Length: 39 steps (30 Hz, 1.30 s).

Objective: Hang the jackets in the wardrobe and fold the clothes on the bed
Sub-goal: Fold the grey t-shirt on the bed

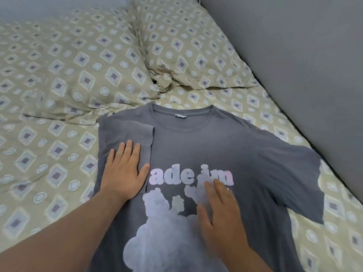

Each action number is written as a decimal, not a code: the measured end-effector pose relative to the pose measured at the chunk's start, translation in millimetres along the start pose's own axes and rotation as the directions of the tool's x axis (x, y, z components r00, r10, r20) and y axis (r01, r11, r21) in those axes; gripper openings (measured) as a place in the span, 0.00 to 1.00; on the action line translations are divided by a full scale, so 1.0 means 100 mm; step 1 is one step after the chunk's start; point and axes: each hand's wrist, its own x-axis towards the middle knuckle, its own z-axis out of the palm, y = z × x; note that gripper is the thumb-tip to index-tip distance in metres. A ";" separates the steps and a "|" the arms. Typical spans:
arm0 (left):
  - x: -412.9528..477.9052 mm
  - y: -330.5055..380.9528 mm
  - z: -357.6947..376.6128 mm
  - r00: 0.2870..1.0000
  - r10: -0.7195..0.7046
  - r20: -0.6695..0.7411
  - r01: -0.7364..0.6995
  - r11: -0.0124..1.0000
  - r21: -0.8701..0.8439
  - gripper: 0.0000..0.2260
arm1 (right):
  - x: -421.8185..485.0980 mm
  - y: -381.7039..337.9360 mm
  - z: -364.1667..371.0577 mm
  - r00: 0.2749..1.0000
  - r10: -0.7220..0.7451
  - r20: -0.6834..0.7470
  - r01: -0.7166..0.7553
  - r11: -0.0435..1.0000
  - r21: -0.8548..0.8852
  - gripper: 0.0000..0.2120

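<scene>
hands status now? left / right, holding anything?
Left hand: open, flat on the folded-in sleeve of the grey T-shirt.
Right hand: open, fingers spread on the shirt's print; blurred, holding nothing.

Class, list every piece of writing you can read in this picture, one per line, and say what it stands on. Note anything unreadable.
"ade im": pink letters on the chest of the grey T-shirt; the start is hidden under the folded sleeve, the end blurred at the right hand.
The neck label: too small to read.
</scene>
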 end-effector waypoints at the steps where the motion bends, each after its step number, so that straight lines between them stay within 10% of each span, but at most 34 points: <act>1: 0.02 0.03 0.00 1.000 -0.004 -0.009 0.004 1.000 0.017 0.40 | -0.01 0.14 -0.03 1.000 -0.006 0.029 0.009 0.993 -0.117 0.31; 7: 0.20 0.27 -0.06 0.997 -0.067 -0.045 0.070 0.996 0.050 0.42 | -0.15 0.87 -0.36 0.968 0.180 -0.177 -0.203 0.972 -0.118 0.27; 10: 0.30 0.66 -0.07 0.998 -0.029 -0.050 0.030 0.999 0.019 0.43 | -0.13 1.24 -0.69 0.757 0.464 -0.461 -0.421 0.885 0.198 0.22; 16: 0.37 2.01 0.11 0.941 0.339 0.007 -0.339 0.941 0.008 0.43 | 0.17 1.82 -1.24 0.545 0.784 -0.297 -0.570 0.606 0.554 0.19; 23: 0.43 3.43 0.34 0.833 0.552 0.021 -0.551 0.834 -0.037 0.44 | 0.67 2.12 -1.59 0.698 0.713 -0.064 -0.508 0.556 0.658 0.09; 30: 0.42 3.58 0.44 0.824 0.565 -0.040 -0.562 0.808 -0.177 0.36 | 1.05 2.03 -1.62 0.783 0.552 0.288 -0.363 0.028 0.931 0.17; 39: 0.56 4.03 0.33 0.893 0.442 -0.087 -0.391 0.664 -0.638 0.39 | 1.14 1.90 -1.95 0.903 0.425 0.062 -0.254 0.410 0.876 0.26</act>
